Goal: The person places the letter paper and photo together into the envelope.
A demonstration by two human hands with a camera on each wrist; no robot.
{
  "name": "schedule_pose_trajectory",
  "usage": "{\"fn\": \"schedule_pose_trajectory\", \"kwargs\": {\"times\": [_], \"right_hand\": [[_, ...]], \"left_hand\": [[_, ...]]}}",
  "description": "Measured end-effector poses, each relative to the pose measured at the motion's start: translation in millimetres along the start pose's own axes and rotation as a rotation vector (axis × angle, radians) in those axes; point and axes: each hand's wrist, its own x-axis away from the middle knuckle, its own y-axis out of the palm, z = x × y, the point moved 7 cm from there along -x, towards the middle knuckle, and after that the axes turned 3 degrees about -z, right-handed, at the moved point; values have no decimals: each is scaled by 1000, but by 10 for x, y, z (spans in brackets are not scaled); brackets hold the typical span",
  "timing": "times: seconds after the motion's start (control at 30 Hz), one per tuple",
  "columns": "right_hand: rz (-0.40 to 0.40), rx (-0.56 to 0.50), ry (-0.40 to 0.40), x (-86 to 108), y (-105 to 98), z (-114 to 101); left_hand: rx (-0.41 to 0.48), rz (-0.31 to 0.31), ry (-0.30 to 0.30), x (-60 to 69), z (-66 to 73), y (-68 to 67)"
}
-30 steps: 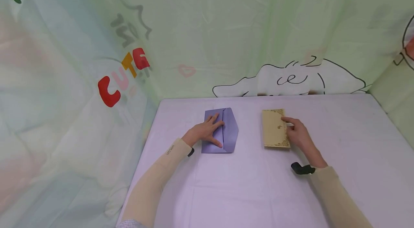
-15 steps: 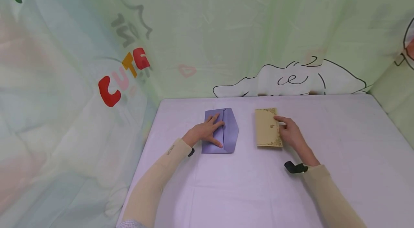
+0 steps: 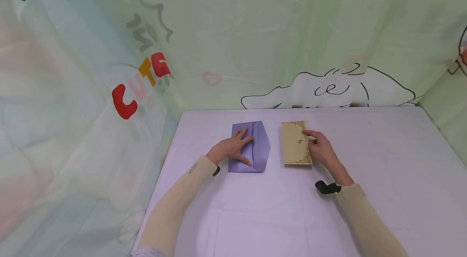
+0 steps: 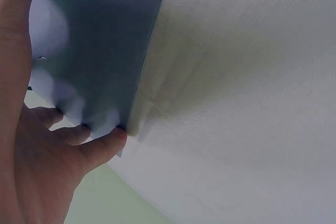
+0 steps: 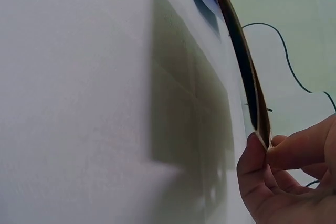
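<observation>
Card [image 3: 294,143] is drifting left above the table [image 3: 262,216], the right hand [image 3: 322,150] pinching its right edge, so the gap to the envelope [image 3: 261,149] at left is narrowing. The left hand [image 3: 231,147] is resting spread on the envelope, which is staying put.

Pale green printed sheet [image 3: 233,38] behind lilac-covered table [image 3: 262,216]

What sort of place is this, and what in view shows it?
Probably a makeshift indoor booth for tabletop work: a covered table, printed sheets hanging behind and beside it, and coloured lettering at left.
</observation>
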Motion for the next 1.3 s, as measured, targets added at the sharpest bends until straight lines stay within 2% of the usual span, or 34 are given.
{"fn": "schedule_pose_trajectory", "kwargs": {"times": [0.2,0.53,0.73,1.3], "right_hand": [[-15,-8,-10,-33,67,-27],[21,-52,-97,-48,181,-169],[1,-36,-80,-80,248,-221],[-47,-35,-43,-178,481,-285]], "left_hand": [[-1,5,2,-14,-4,5],[1,-5,1,-9,-2,0],[-5,9,4,-22,-10,10],[4,-5,2,-11,-4,-2]]}}
